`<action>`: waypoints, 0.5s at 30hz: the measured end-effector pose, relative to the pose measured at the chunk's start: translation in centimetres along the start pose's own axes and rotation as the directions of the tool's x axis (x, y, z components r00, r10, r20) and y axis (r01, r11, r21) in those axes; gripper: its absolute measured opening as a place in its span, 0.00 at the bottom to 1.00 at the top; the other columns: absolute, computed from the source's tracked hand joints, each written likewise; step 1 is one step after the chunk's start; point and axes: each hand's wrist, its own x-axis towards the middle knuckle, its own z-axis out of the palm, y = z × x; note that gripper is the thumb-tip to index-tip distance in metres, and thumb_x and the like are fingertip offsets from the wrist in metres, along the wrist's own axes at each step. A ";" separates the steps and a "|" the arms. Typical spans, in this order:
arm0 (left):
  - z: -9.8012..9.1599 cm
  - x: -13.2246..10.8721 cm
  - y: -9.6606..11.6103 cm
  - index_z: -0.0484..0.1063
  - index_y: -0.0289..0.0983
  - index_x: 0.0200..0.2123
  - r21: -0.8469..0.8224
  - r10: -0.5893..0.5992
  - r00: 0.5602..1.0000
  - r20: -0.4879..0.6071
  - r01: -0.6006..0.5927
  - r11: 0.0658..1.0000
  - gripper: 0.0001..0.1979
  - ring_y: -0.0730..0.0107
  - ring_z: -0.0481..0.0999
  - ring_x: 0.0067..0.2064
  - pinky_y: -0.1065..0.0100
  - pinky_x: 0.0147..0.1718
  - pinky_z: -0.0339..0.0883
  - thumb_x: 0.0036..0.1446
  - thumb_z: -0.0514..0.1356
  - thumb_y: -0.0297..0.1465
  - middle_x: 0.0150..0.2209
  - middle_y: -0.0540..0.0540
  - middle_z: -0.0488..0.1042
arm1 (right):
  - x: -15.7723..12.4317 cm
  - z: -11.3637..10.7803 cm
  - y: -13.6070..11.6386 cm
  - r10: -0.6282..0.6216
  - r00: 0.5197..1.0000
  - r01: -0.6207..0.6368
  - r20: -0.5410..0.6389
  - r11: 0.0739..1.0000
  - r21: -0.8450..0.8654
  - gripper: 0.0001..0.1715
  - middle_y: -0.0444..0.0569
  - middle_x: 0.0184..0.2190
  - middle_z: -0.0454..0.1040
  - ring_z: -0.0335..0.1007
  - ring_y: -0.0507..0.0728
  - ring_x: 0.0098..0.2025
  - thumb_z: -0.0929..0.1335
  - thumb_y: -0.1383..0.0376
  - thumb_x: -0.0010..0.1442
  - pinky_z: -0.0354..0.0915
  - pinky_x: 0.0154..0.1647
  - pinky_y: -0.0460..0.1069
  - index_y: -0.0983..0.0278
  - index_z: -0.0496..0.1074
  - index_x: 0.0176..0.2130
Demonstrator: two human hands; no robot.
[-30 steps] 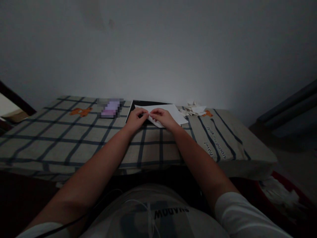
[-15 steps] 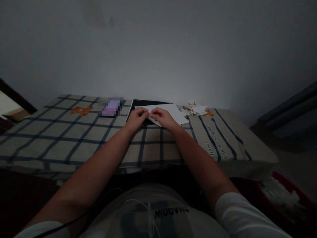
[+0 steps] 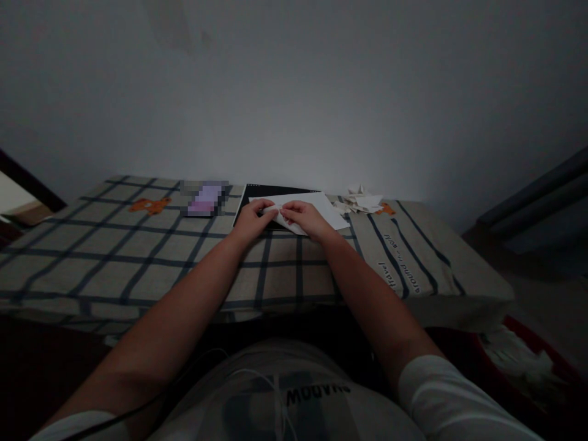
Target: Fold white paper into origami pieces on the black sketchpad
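Both my hands meet over a white sheet of paper [image 3: 328, 211] that lies on a black notebook [image 3: 266, 192]. With fingers closed, my left hand [image 3: 253, 218] pinches a folded piece of white paper [image 3: 290, 224] from the left. My right hand [image 3: 309, 217] pinches the same piece from the right, fingertips close to those of the left. The fingers hide part of the folded paper. Just right of the sheet lie several crumpled or folded paper scraps [image 3: 361, 201].
A phone [image 3: 205, 199], partly blurred, lies to the left on the checked tablecloth [image 3: 147, 245]. Behind the table rises a plain wall [image 3: 294, 92]. On the floor at lower right stands a red bin [image 3: 517, 327] with pale crumpled stuff in it.
My right fingers have shifted slightly right, and more of the folded paper shows between the hands. The left hand stays about where it was.
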 end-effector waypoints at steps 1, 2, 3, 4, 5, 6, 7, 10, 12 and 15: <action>0.0 0.0 0.0 0.75 0.38 0.34 -0.013 -0.004 1.000 0.010 0.004 1.000 0.12 0.62 0.76 0.40 0.62 0.44 0.69 0.54 0.60 0.40 0.36 0.47 0.78 | 0.0 0.0 0.0 0.001 1.000 -0.001 -0.005 1.000 -0.005 0.11 0.43 0.28 0.72 0.63 0.51 0.29 0.71 0.58 0.51 0.62 0.34 0.48 0.64 0.73 0.31; 0.0 0.0 0.0 0.76 0.38 0.34 -0.019 -0.006 1.000 0.016 0.006 1.000 0.13 0.62 0.76 0.41 0.62 0.44 0.69 0.53 0.60 0.41 0.36 0.46 0.78 | 0.0 0.0 0.0 0.003 1.000 -0.003 -0.010 1.000 -0.010 0.11 0.43 0.28 0.72 0.63 0.51 0.29 0.71 0.58 0.51 0.61 0.34 0.48 0.64 0.73 0.31; 0.0 0.0 0.0 0.76 0.38 0.34 -0.020 -0.009 1.000 0.018 0.009 1.000 0.13 0.61 0.76 0.41 0.62 0.45 0.69 0.53 0.61 0.41 0.37 0.46 0.79 | 0.0 -0.1 0.1 0.004 1.000 -0.005 -0.016 1.000 -0.014 0.11 0.43 0.28 0.72 0.63 0.51 0.29 0.71 0.58 0.51 0.61 0.34 0.48 0.64 0.73 0.31; 0.0 0.0 0.0 0.77 0.38 0.34 -0.018 -0.012 1.000 0.016 0.012 1.000 0.13 0.61 0.76 0.41 0.61 0.45 0.69 0.53 0.61 0.42 0.37 0.46 0.79 | 0.0 -0.1 0.1 0.004 1.000 -0.005 -0.022 1.000 -0.017 0.11 0.43 0.29 0.72 0.63 0.51 0.30 0.71 0.58 0.51 0.61 0.34 0.48 0.64 0.73 0.32; 0.0 0.0 0.0 0.77 0.38 0.34 -0.014 -0.013 1.000 0.017 0.013 1.000 0.14 0.60 0.76 0.41 0.61 0.44 0.69 0.53 0.61 0.42 0.37 0.46 0.79 | 0.0 -0.1 0.2 0.003 1.000 -0.004 -0.026 1.000 -0.020 0.11 0.43 0.29 0.72 0.63 0.51 0.30 0.71 0.58 0.51 0.61 0.35 0.48 0.64 0.73 0.32; 0.0 0.0 0.0 0.77 0.38 0.34 -0.008 -0.013 1.000 0.023 0.013 1.000 0.14 0.60 0.76 0.40 0.62 0.44 0.69 0.53 0.61 0.42 0.36 0.46 0.79 | 0.1 -0.1 0.2 0.001 1.000 -0.001 -0.029 1.000 -0.023 0.12 0.43 0.29 0.72 0.63 0.51 0.30 0.71 0.58 0.51 0.61 0.35 0.48 0.64 0.73 0.32; -0.1 0.1 -0.1 0.77 0.38 0.33 0.000 -0.011 0.999 0.031 0.011 1.000 0.14 0.60 0.76 0.40 0.62 0.43 0.69 0.53 0.61 0.42 0.36 0.46 0.79 | 0.1 -0.2 0.3 -0.005 1.000 0.004 -0.030 1.000 -0.027 0.12 0.44 0.29 0.72 0.63 0.51 0.30 0.71 0.57 0.51 0.61 0.34 0.48 0.64 0.73 0.32; -0.1 0.1 -0.2 0.77 0.38 0.32 0.021 -0.006 0.999 0.042 0.005 1.000 0.15 0.61 0.76 0.39 0.62 0.42 0.68 0.54 0.61 0.43 0.34 0.47 0.79 | 0.2 -0.2 0.4 -0.023 1.000 0.022 -0.018 0.999 -0.043 0.13 0.43 0.28 0.71 0.62 0.51 0.29 0.71 0.57 0.52 0.60 0.33 0.48 0.64 0.73 0.32; -0.1 0.1 -0.3 0.78 0.37 0.33 0.025 -0.020 0.999 0.043 0.019 1.000 0.16 0.61 0.75 0.39 0.63 0.42 0.68 0.54 0.60 0.44 0.34 0.47 0.78 | 0.3 -0.1 0.4 -0.028 1.000 0.027 -0.014 0.998 -0.051 0.13 0.42 0.28 0.70 0.62 0.50 0.29 0.70 0.57 0.51 0.60 0.32 0.47 0.64 0.72 0.32; -0.1 0.1 -0.3 0.77 0.36 0.33 0.033 -0.044 0.998 0.046 0.042 0.999 0.17 0.61 0.75 0.39 0.63 0.42 0.67 0.53 0.60 0.45 0.34 0.46 0.78 | 0.3 0.0 0.4 -0.047 0.999 0.048 0.020 0.997 -0.058 0.12 0.42 0.27 0.69 0.62 0.51 0.29 0.70 0.57 0.52 0.60 0.32 0.47 0.64 0.70 0.31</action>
